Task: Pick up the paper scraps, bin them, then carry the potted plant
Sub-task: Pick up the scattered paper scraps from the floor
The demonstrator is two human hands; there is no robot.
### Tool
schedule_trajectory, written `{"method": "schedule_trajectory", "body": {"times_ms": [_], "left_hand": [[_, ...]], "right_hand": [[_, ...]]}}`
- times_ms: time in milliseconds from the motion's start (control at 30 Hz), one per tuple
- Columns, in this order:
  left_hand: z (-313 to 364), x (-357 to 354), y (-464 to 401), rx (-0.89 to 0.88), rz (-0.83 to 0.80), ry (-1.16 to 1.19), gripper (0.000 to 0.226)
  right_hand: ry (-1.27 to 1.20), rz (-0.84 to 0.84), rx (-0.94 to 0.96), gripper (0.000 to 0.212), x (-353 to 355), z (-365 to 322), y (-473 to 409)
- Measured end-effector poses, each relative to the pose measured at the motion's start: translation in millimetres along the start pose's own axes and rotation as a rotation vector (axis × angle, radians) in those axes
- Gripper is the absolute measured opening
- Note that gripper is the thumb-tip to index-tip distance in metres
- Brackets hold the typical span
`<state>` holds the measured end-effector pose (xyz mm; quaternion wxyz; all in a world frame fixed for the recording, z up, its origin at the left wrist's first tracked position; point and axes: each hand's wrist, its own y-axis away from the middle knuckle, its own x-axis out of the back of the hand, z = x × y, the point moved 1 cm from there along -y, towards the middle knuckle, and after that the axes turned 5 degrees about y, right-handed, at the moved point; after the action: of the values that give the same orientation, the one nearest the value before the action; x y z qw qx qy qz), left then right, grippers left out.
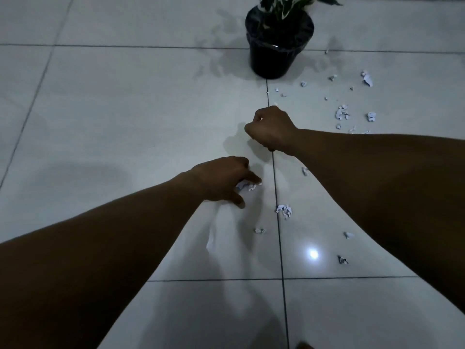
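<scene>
Left hand (224,180): fingers pinch a paper scrap (247,185) on the floor (125,109). Right hand (270,129): fingers curled into a fist; contents cannot be determined. Many scraps (342,113) remain uncollected. The potted plant (279,39) stands uncarried beyond. No bin visible.

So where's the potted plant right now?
In the head view the potted plant stands on the tiled floor at top centre, beyond the right hand, with paper scraps scattered to its right.
</scene>
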<state>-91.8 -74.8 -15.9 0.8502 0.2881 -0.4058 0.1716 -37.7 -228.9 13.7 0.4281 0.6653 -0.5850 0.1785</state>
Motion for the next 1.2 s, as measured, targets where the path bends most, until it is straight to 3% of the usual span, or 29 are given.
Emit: {"method": "schedule_trajectory", "body": {"times_ms": [267,433,700,800,1000,1200], "left_hand": [[10.5,1.4,0.9,0.026,0.003,0.008,0.023],[5.4,5.7,2.5,0.032,0.087,-0.032,0.019],[-13.5,15.9,20.4,0.058,0.176,0.035,0.018],[-12.0,13.9,24.7,0.023,0.147,0.027,0.017],[-4.6,7.0,29.5,-0.008,0.043,-0.007,0.04],[-1.1,2.1,23.0,0.033,-0.004,-0.027,0.021]], "right_hand": [[0.107,-0.203,-0.124,0.012,-7.9,-1.0,5.3],[0.034,-0.225,-0.188,0.016,-4.3,1.9,9.4],[0.121,-0.235,-0.196,0.023,-6.5,0.0,10.0],[0.155,-0.264,-0.198,0.019,-9.5,-1.9,9.7],[0.157,-0.303,-0.168,0.02,-14.2,-7.4,8.4],[0.152,-0.332,-0.139,0.012,-17.7,-14.2,6.0]]}}
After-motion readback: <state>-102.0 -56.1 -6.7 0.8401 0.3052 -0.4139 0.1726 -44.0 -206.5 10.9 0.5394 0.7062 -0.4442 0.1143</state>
